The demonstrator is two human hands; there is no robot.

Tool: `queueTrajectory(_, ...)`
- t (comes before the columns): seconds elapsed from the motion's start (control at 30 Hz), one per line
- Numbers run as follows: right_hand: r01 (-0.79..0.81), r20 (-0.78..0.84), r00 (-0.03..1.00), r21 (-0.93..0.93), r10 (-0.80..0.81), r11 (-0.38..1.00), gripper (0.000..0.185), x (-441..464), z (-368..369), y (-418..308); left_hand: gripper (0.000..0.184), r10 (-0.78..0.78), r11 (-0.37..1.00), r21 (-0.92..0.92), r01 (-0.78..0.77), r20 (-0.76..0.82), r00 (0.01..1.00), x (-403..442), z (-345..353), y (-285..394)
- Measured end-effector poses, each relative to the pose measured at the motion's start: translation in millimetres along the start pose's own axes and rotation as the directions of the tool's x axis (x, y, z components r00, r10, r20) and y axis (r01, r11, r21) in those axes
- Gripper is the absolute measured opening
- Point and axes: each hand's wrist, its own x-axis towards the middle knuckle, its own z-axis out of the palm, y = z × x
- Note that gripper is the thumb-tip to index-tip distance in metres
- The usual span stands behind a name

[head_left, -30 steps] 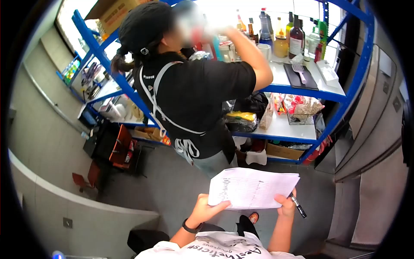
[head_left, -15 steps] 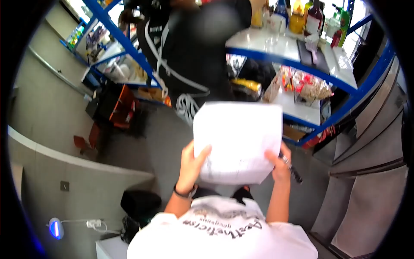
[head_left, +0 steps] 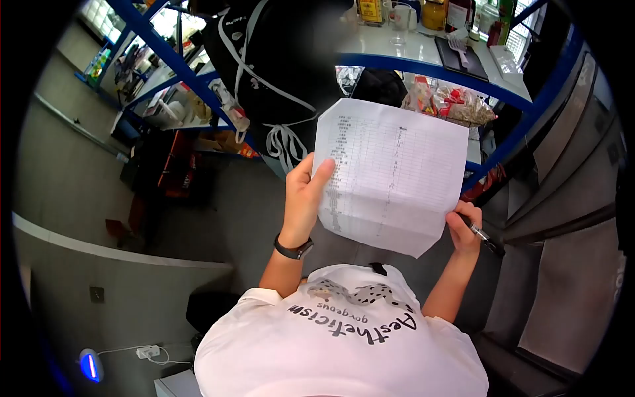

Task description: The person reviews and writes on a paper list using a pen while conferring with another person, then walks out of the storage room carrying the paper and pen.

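A white paper sheet with printed rows and handwritten marks is spread in front of my chest. My left hand grips its left edge, thumb on top, with a dark watch on the wrist. At the lower right edge, my right hand pinches the same paper. A black pen is also held in the right hand, sticking out to the right. The fingers behind the sheet are partly hidden.
Just beyond the paper stands a person in black with apron straps. A blue-framed shelf holds bottles, a glass mug and packages. An orange-sided box is at left; a white cabinet is at bottom left.
The paper has been raised and opened flatter toward the camera, its writing now readable in outline. Both hands moved up with it. The view has tilted down, and the person in front appears bent lower.
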Motion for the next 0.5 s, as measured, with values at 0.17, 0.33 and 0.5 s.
queueTrajectory(0.17, 0.119, -0.097, 0.989, 0.117, -0.108, 0.986, 0.016, 10.1, 17.8, 8.9, 0.026, -0.016, 0.997, -0.076, 0.019, 0.048, 0.999, 10.0, -11.4, -0.7)
queueTrajectory(0.33, 0.063, -0.196, 0.981, 0.275, -0.008, 0.959, 0.018, 9.4, 36.1, 11.2, 0.024, 0.037, 0.995, -0.095, -0.032, 0.059, 0.998, 21.9, -18.3, -3.6)
queueTrajectory(0.5, -0.1, -0.258, 0.956, 0.157, 0.139, 0.982, 0.013, 18.2, 73.2, -20.3, 0.043, 0.294, 0.884, 0.396, -0.249, -0.057, 0.954, 43.4, -19.5, -78.0)
